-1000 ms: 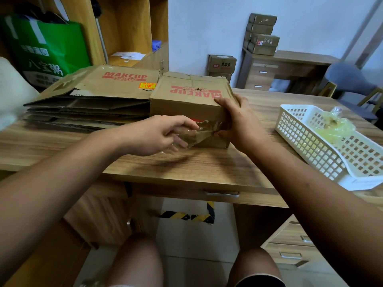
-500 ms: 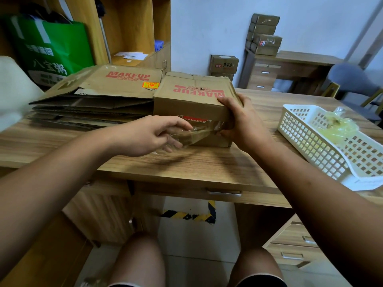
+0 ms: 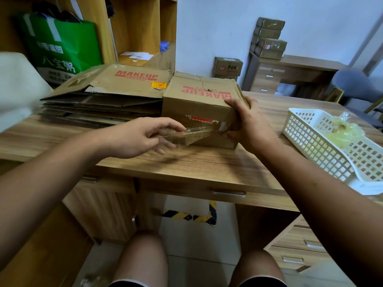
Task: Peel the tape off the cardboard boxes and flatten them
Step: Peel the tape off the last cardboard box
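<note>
The left hand (image 3: 143, 137) pinches the loose end of a clear strip of tape (image 3: 192, 133) between thumb and fingertips, drawing it leftward and toward the near edge of the desk (image 3: 196, 164). The right hand (image 3: 247, 123) grips the near right corner of the cardboard box (image 3: 196, 100), fingers over the top and thumb against the front face. This is most likely to brace the box, so that the pull strips the tape instead of dragging the box along.

The tape runs from the left hand's pinch to the box's front face, close by the right thumb. Because it is clear and catches glare, how much of it is stuck there is hard to tell. The box stands closed and in full shape near the middle of the desk, not yet flattened.

Just beside its left side, toward the desk's far left corner, lies a stack of flattened boxes (image 3: 103, 100), which looks like the pile for finished ones. By the right edge sits a white basket (image 3: 306, 141) holding a crumpled wad of peeled tape (image 3: 342, 131), seemingly where this strip belongs once free.
</note>
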Motion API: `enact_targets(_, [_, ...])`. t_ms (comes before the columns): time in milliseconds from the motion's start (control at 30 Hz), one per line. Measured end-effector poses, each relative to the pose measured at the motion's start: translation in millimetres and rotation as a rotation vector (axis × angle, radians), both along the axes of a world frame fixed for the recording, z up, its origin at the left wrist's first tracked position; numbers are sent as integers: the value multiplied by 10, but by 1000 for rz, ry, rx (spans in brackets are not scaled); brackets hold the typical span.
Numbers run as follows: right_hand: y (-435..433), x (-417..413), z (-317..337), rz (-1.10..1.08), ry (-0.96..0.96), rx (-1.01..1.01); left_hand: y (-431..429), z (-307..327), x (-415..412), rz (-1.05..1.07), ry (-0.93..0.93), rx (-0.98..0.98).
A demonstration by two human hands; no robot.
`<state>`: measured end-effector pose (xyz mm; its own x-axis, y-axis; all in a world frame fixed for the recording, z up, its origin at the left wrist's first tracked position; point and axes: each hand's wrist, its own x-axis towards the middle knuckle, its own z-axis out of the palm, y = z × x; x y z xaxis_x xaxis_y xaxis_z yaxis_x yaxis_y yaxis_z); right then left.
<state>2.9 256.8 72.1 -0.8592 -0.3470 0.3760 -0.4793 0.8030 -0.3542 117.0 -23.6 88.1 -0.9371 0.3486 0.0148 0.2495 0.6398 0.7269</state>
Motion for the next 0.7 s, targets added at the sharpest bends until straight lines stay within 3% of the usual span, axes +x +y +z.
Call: enact_targets(700, [-15, 53, 37, -7, -32, -4, -352, -95, 243, 52, -45, 99])
